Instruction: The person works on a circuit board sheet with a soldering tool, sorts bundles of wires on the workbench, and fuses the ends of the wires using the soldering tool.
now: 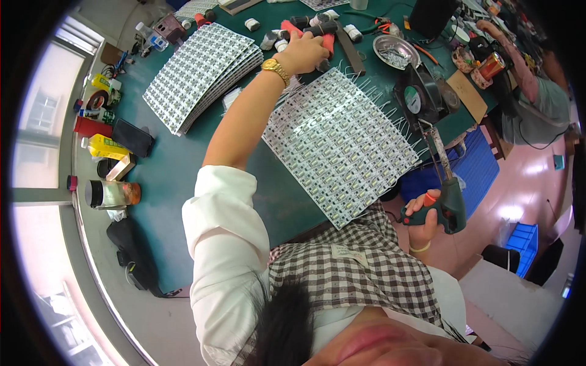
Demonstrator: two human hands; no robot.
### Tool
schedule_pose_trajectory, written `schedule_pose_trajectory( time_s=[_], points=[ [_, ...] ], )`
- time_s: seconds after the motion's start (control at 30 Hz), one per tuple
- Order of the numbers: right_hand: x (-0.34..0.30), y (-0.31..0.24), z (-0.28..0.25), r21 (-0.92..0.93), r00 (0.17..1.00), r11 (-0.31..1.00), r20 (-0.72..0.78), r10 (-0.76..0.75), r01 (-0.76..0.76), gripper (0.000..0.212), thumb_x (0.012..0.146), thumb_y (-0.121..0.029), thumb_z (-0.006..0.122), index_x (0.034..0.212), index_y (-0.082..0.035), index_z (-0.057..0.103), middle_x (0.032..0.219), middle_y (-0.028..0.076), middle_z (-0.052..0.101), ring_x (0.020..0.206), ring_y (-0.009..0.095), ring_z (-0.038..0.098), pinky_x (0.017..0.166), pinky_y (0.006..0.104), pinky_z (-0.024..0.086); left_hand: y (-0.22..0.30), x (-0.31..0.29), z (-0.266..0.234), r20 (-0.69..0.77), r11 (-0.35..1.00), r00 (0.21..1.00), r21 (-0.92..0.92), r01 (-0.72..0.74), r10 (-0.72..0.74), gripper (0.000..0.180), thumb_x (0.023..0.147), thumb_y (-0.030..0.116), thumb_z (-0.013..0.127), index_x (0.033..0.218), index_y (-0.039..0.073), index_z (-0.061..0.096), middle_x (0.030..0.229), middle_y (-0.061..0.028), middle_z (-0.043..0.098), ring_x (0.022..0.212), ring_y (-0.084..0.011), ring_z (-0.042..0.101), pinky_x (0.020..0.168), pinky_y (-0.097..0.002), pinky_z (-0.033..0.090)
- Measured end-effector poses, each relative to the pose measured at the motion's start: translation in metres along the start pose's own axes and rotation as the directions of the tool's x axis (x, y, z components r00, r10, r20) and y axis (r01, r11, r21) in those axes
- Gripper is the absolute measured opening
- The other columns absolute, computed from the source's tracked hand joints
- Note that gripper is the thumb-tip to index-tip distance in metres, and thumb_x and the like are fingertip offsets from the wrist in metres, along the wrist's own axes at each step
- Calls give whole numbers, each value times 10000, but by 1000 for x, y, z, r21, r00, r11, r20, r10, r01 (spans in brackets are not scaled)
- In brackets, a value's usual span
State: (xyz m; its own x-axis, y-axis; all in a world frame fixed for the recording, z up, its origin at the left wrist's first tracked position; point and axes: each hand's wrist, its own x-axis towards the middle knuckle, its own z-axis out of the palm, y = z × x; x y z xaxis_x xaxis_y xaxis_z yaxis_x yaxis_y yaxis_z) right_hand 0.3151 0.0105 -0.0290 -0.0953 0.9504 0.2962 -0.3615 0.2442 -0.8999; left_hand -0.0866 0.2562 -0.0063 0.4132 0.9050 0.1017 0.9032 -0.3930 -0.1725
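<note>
My left hand, with a gold watch at its wrist, reaches over the far side of the table into a cluster of red and black pieces. Its fingers curl down among them; what lies under them is hidden. My right hand grips the dark green handle of a soldering gun with a red trigger, off the table's near right side. A large panel of small circuit boards lies in front of me, thin wires sticking out along its far right edge.
A stack of similar panels stands to the left on the green table. A metal bowl and pliers lie at the far right. Bottles, a phone and a jar line the left edge. Another person sits at right.
</note>
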Motion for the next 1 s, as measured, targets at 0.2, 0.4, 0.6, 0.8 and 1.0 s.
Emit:
schedule_pose_trajectory(
  time_s=[0.2,0.4,0.6,0.8,1.0],
  points=[
    [14,-6,11,66,998,997,62,26,-30,404,957,-291,545,1238,-19,440,845,91,542,688,166,547,651,322,478,-13,-55,-29,-438,969,890,-247,16,-127,377,805,81,711,1159,177,624,1217,-44,610,1246,-273,480,1057,-575,309],
    [19,-4,14,90,992,995,126,29,-41,397,957,-283,549,1238,-21,447,856,91,545,695,159,541,652,314,489,36,-196,-76,-422,546,652,-838,-14,-631,414,779,164,795,1107,36,576,942,-79,649,823,-153,626,728,-293,506],
    [35,12,34,118,975,986,199,96,-121,386,969,-275,526,1255,-25,455,844,98,541,684,169,534,658,326,475,81,-275,-98,-78,526,786,-783,332,-613,428,781,122,792,1123,21,556,926,-46,610,814,-103,588,727,-265,503],
    [58,3,63,292,950,909,188,251,-298,375,974,-279,518,1231,-12,469,801,99,542,633,170,533,603,311,476,96,-283,-72,433,-626,734,-779,13,-524,220,908,254,655,968,69,553,890,-23,554,875,-132,584,714,-288,510],
    [82,-19,108,194,824,815,300,480,-546,299,920,-53,592,1203,0,511,814,64,569,674,146,573,635,288,488,127,-260,-84,294,-938,923,-311,-153,-248,289,1002,369,517,948,85,515,866,-39,559,860,-168,611,795,-369,554]
  ],
)
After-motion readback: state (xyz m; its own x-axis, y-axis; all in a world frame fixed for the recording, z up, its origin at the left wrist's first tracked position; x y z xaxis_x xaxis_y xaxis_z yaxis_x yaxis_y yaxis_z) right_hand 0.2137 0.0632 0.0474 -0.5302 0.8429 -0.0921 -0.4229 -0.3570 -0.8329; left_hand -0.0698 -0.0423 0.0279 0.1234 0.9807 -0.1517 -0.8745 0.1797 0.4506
